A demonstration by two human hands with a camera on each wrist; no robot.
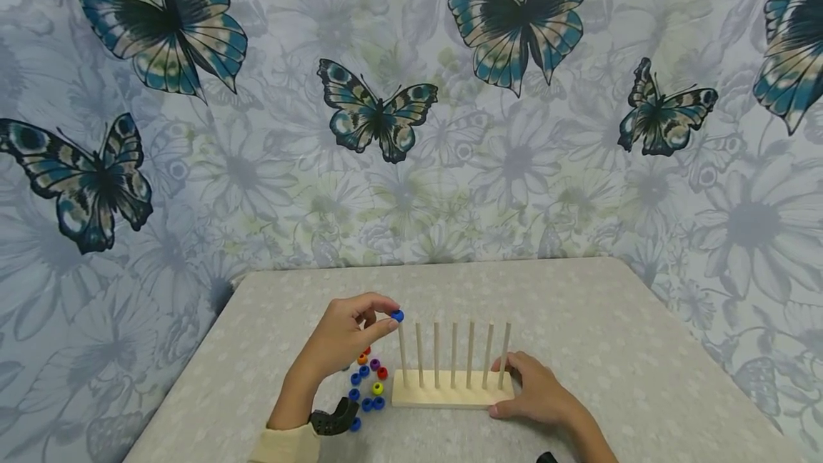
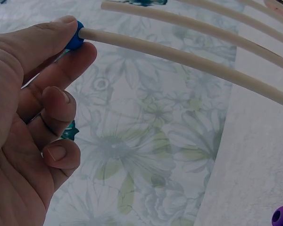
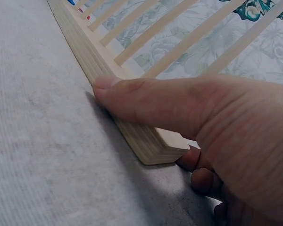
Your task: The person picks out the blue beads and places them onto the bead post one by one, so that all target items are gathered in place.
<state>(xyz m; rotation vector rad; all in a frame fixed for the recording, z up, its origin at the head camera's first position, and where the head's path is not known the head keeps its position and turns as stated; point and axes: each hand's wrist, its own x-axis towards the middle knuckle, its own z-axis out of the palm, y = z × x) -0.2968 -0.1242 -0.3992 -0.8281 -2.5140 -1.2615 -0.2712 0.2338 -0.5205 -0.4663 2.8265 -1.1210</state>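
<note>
Blue bead [image 1: 398,316] at the tip of the leftmost peg [image 1: 403,356]

Left hand [image 1: 341,334] has it pinched, right hand [image 1: 536,388] is gripping the right end of the wooden base [image 1: 444,393]. Loose beads [image 1: 377,389], mostly blue, just left of that on the bench [image 1: 579,313].

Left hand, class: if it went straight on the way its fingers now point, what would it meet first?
Probably the leftmost peg: the blue bead pinched in the left hand is just at that peg's tip. Whether the tip has entered the bead is hard to tell.
</note>
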